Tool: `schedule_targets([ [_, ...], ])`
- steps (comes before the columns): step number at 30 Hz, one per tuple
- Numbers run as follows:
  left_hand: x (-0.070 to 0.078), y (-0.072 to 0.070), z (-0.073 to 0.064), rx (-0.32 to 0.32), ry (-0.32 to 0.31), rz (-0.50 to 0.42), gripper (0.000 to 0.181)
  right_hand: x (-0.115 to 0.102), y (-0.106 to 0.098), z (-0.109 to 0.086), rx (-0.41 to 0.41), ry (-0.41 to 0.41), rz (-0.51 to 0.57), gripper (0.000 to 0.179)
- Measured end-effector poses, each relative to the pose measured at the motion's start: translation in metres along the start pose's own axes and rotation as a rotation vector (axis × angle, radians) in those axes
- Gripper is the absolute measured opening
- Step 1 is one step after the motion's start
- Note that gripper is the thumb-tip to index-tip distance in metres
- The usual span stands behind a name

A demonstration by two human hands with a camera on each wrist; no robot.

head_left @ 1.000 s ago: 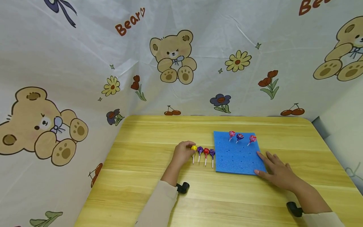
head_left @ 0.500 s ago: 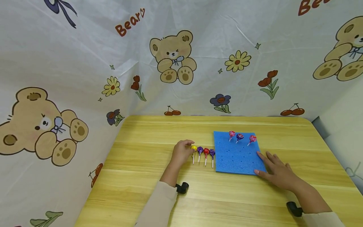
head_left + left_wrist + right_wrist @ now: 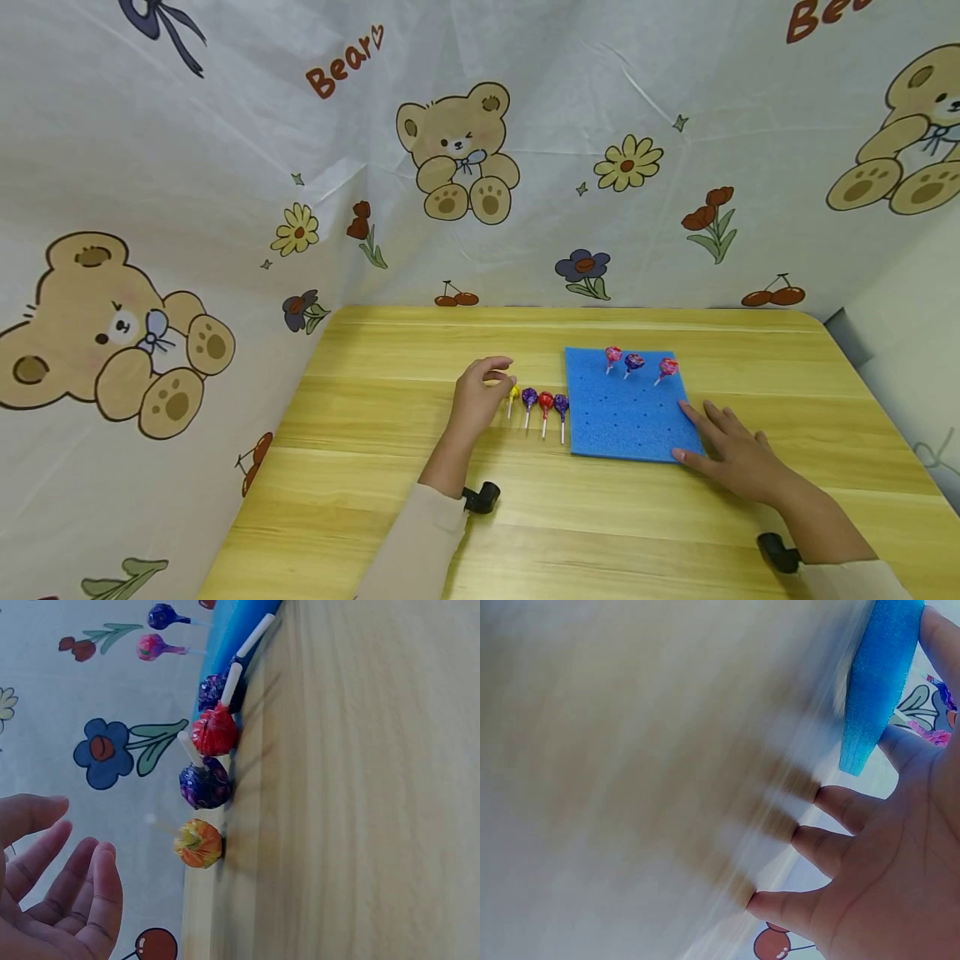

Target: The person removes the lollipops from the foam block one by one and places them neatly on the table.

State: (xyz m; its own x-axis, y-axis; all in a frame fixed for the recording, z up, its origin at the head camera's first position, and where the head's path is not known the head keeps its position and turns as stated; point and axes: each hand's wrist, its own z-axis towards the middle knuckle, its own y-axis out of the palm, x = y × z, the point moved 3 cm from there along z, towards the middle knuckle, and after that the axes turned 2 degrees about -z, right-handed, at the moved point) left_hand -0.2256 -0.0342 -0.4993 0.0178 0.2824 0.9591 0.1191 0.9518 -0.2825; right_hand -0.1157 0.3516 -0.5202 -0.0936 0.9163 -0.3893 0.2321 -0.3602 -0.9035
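Observation:
My left hand [image 3: 477, 392] hovers beside the yellow lollipop [image 3: 199, 844], its fingers loosely bent. A gap shows between them and the candy in the left wrist view. The stick of this lollipop is blurred there. In a row to its right lie a purple lollipop [image 3: 529, 396], a red lollipop [image 3: 546, 400] and another purple lollipop [image 3: 562, 403], the last at the left edge of a blue foam board [image 3: 622, 442]. My right hand [image 3: 738, 454] lies spread, thumb and index finger against the board's right edge; the other fingertips touch the table in the right wrist view.
Two pink lollipops, one left [image 3: 613, 355] and one right [image 3: 668, 367], stand in the back of the board with a purple lollipop [image 3: 633, 362] between them. Small holes dot the foam. Behind the wooden table [image 3: 600, 533] hangs a bear-print cloth [image 3: 540, 100].
My left hand has risen slightly and drawn back from the yellow lollipop, its fingers higher. That lollipop's stick now looks shorter in the head view. My right hand and the board have stayed put.

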Motion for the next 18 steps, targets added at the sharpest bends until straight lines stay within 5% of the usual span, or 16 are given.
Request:
schedule_targets([
  [18,0.017,0.009,0.002,-0.01,0.042,-0.077,0.029,0.0,-0.001,0.0,0.0,0.003,-0.003,0.087],
])
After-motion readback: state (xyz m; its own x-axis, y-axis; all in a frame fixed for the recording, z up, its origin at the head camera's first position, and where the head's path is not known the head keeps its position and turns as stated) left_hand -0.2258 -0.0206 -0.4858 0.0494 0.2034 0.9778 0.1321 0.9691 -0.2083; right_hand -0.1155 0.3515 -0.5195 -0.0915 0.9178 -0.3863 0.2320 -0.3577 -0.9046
